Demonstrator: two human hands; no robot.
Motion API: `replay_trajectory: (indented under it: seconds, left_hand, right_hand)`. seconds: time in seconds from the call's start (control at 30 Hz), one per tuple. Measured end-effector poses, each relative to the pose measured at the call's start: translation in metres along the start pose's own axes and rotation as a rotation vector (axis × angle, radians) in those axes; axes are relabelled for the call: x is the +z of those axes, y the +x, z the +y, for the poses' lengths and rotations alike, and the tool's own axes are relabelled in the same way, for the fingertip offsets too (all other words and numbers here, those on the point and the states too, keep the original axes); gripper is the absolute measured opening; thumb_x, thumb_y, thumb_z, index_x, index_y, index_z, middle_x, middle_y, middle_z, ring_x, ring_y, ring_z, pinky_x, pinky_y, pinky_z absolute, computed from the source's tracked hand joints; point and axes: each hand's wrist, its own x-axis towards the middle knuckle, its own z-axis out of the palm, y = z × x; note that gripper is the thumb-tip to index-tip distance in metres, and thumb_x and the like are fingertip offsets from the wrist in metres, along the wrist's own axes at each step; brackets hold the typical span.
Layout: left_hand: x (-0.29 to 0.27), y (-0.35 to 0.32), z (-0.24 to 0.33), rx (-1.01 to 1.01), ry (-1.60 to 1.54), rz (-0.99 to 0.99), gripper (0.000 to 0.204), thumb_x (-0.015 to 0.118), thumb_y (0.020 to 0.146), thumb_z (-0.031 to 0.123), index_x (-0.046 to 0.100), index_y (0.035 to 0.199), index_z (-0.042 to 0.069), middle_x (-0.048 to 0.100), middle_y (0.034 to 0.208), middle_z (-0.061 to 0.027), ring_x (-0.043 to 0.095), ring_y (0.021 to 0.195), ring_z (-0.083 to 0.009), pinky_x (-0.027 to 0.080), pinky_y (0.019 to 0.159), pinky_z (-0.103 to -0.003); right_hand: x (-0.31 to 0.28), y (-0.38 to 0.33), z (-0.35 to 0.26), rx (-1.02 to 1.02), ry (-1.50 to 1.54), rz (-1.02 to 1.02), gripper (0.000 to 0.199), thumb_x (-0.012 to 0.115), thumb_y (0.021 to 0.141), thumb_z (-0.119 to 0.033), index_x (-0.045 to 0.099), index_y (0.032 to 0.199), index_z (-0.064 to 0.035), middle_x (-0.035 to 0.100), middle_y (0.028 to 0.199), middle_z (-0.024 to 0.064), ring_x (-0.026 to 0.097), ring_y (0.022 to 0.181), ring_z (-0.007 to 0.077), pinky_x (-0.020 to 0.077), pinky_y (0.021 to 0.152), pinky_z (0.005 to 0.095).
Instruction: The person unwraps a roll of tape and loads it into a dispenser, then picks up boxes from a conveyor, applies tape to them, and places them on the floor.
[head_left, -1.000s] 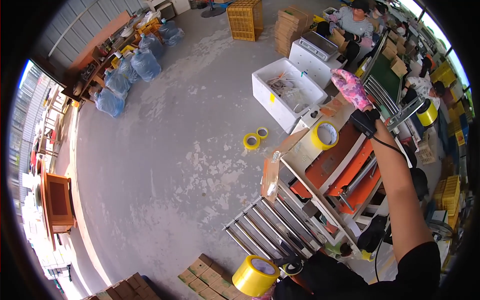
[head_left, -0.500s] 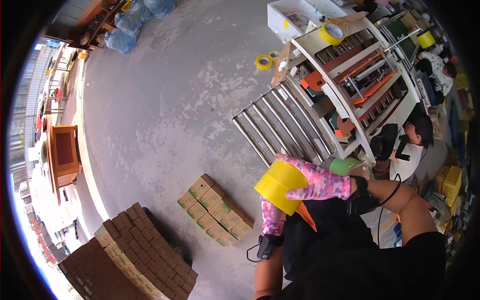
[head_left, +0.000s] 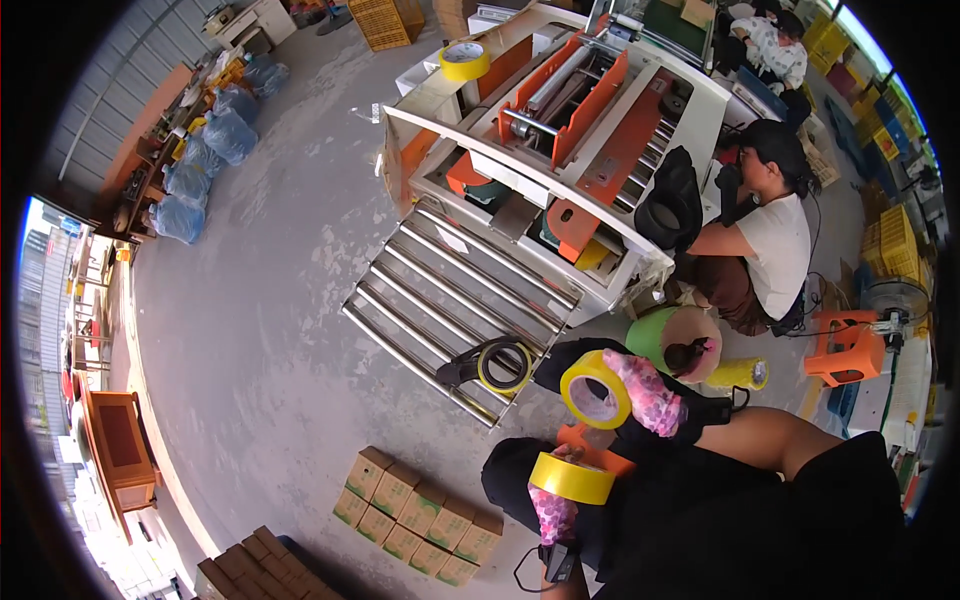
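My left hand [head_left: 553, 512], in a pink floral glove, is closed on a roll of yellow tape [head_left: 570, 479], whose outer side faces up. In my right hand [head_left: 648, 392], gloved alike, is a second yellow tape roll [head_left: 568, 392], turned so that its pale core shows. The two rolls are apart, in front of my black-clothed body. Just beyond them, a black tape holder with a roll in it [head_left: 503, 366] lies on the steel rollers [head_left: 450, 285]. Parts of the left fingers are hidden by the roll.
A carton-sealing machine [head_left: 480, 165] with orange parts stands ahead, another tape roll [head_left: 464, 60] on its top. Small cartons [head_left: 415, 515] sit on the floor at left. To the right are a crouching person [head_left: 765, 230], a green-sided tub [head_left: 655, 335] and an orange stool [head_left: 845, 347].
My hands were together around yellow tape; now they are apart, each with one roll. The view has shifted, showing more of the machine and the crouching person.
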Motion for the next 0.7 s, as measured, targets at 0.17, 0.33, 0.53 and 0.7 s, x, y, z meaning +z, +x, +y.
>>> replay_trajectory:
  seconds: [0.17, 0.33, 0.53, 0.7]
  left_hand:
    - [-0.046, 0.005, -0.074, 0.022, -0.056, 0.014, 0.032, 0.052, 0.095, 0.025, 0.053, 0.115, 0.000, 0.063, 0.103, -0.0142, 0.063, 0.092, -0.0322, 0.053, 0.083, -0.043]
    - [0.015, -0.045, -0.094, 0.123, 0.099, 0.165, 0.030, 0.052, 0.093, 0.017, 0.054, 0.121, 0.004, 0.063, 0.113, -0.0105, 0.062, 0.104, -0.0271, 0.049, 0.092, -0.040]
    - [0.066, -0.071, -0.062, 0.198, -0.045, 0.245, 0.025, 0.061, 0.087, 0.016, 0.054, 0.106, 0.002, 0.060, 0.098, -0.0100, 0.063, 0.093, -0.0297, 0.052, 0.085, -0.044]
    - [0.039, -0.073, -0.042, 0.161, -0.358, -0.006, 0.042, 0.058, 0.092, 0.028, 0.049, 0.123, 0.000, 0.060, 0.113, -0.0137, 0.063, 0.096, -0.0273, 0.054, 0.084, -0.039]
  right_hand:
    - [-0.123, 0.073, 0.019, -0.102, 0.114, -0.318, 0.033, 0.058, 0.095, -0.031, 0.062, 0.112, -0.0026, 0.068, 0.096, 0.0040, 0.065, 0.084, 0.0115, 0.0524, 0.076, 0.0264]
    - [-0.121, 0.051, 0.030, -0.873, -1.232, -0.101, 0.046, 0.069, 0.083, -0.036, 0.060, 0.112, -0.0013, 0.064, 0.107, 0.0208, 0.060, 0.104, 0.0341, 0.0458, 0.093, 0.0396]
    - [-0.075, 0.119, -0.009, -1.488, -1.739, -0.067, 0.022, 0.063, 0.083, -0.031, 0.065, 0.093, -0.0125, 0.067, 0.090, 0.0076, 0.062, 0.096, 0.0270, 0.0264, 0.107, 0.0546]
    - [-0.062, 0.152, -0.015, -1.293, -2.026, -0.086, 0.052, 0.058, 0.085, -0.030, 0.049, 0.132, -0.0105, 0.052, 0.126, 0.0115, 0.047, 0.122, 0.0276, 0.0201, 0.111, 0.0543]
